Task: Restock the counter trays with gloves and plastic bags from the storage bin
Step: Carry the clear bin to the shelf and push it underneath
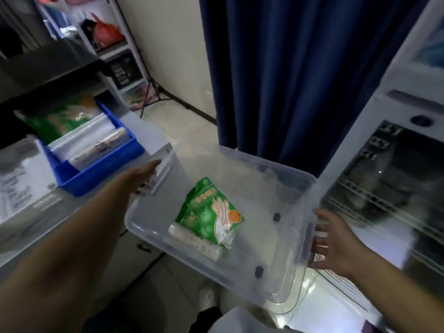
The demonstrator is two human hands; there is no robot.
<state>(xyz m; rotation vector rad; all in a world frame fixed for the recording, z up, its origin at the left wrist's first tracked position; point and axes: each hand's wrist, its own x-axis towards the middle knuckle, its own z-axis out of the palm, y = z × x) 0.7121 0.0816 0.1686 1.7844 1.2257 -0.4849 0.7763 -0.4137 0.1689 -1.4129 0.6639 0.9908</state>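
Note:
A clear plastic storage bin hangs in the air in front of me, tilted. My left hand grips its left handle and my right hand holds its right end. Inside the bin lie a green pack of gloves and a roll of plastic bags beside it. To the left, on the grey counter, stands a blue tray that holds another green glove pack and flat packs and a roll of plastic bags.
A clear container with paper labels sits left of the blue tray. A dark blue curtain hangs ahead. A white machine with a glass door is on the right. White shelves stand at the back left.

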